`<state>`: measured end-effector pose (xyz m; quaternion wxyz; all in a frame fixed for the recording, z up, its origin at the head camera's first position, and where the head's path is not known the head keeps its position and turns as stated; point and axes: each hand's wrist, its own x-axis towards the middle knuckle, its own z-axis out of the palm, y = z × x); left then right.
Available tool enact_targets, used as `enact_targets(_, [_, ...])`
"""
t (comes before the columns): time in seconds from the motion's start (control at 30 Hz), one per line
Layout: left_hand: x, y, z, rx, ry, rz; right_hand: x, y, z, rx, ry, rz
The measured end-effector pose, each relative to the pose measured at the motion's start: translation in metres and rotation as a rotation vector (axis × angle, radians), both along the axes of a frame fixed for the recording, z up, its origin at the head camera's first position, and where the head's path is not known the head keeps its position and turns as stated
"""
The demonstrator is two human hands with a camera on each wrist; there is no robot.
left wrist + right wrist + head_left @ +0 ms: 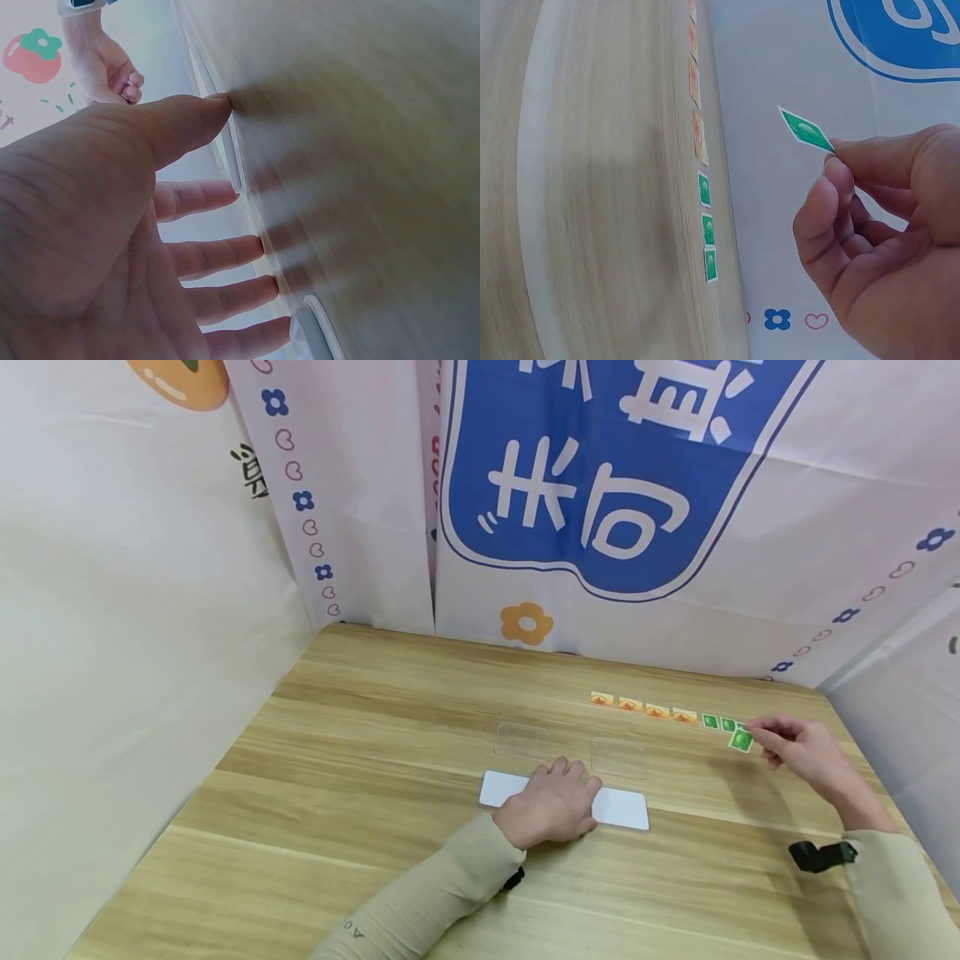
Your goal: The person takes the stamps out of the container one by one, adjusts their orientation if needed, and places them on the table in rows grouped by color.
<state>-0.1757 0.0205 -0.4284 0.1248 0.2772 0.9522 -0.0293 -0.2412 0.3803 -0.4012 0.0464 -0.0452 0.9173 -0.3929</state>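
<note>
Between thumb and index finger, my right hand [802, 752] pinches a small green stamp [807, 130] with a white border by its corner, above the table. Close by on the tabletop is a row of stamps: several orange ones [631, 704] at the left and green ones [709, 721] at the right. My left hand [555, 802] rests palm down near the middle, fingers spread and fingertips at the table. It covers the space between a white flat piece [501, 788] on its left and another white piece [621, 808] on its right.
Two clear transparent rectangles, a left one [522, 741] and a right one [618, 757], lie just beyond my left hand. The wooden table [337, 727] ends at a printed cloth backdrop [375, 527], with cloth walls at both sides.
</note>
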Motion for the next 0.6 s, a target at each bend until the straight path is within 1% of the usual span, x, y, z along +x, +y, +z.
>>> enact_targets(0.27, [-0.0007, -0.0002, -0.0015, -0.004, -0.003, 0.001, -0.0021, 0.0032, 0.0005, 0.025, -0.016, -0.008])
enact_targets(0.6, [-0.0006, -0.0001, -0.0016, -0.001, 0.002, -0.001, -0.0074, 0.0082, 0.0009, 0.031, -0.015, -0.012])
